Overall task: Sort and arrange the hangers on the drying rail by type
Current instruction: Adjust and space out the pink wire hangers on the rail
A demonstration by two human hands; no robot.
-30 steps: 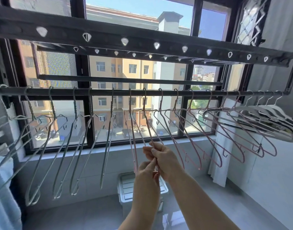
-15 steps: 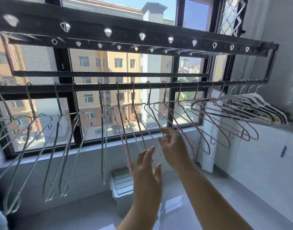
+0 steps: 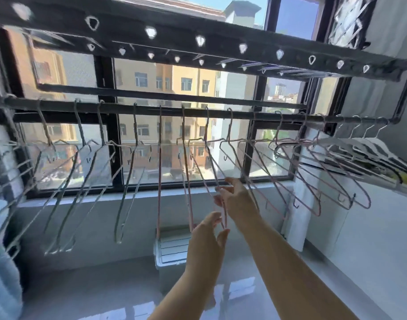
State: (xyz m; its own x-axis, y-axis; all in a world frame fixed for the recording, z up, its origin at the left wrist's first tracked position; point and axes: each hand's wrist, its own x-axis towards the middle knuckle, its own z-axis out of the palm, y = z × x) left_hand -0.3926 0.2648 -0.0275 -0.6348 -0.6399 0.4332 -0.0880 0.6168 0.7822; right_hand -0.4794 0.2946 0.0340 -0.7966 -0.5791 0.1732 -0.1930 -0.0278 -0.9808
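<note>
A dark drying rail [image 3: 244,115] runs across the window. Several grey metal hangers [image 3: 128,181] hang on its left part, several pink hangers [image 3: 313,181] fill the middle and right, and white hangers [image 3: 370,146] crowd the far right end. My right hand [image 3: 237,199] pinches the slanted arm of one pink hanger [image 3: 212,165] in the middle. My left hand [image 3: 209,236] is just below it, fingers straight and spread beside that hanger's lower tip, gripping nothing that I can see.
A black perforated rack bar [image 3: 221,40] spans overhead. A lidded plastic box [image 3: 172,248] stands on the glossy floor under the window. A white cabinet [image 3: 382,227] lines the right wall, and pale cloth [image 3: 1,250] hangs at the far left.
My hands, clasped together on the pink hanger a second ago, have come apart. The left hand let go and dropped lower; the right keeps hold. The view swung left and the hangers sway.
</note>
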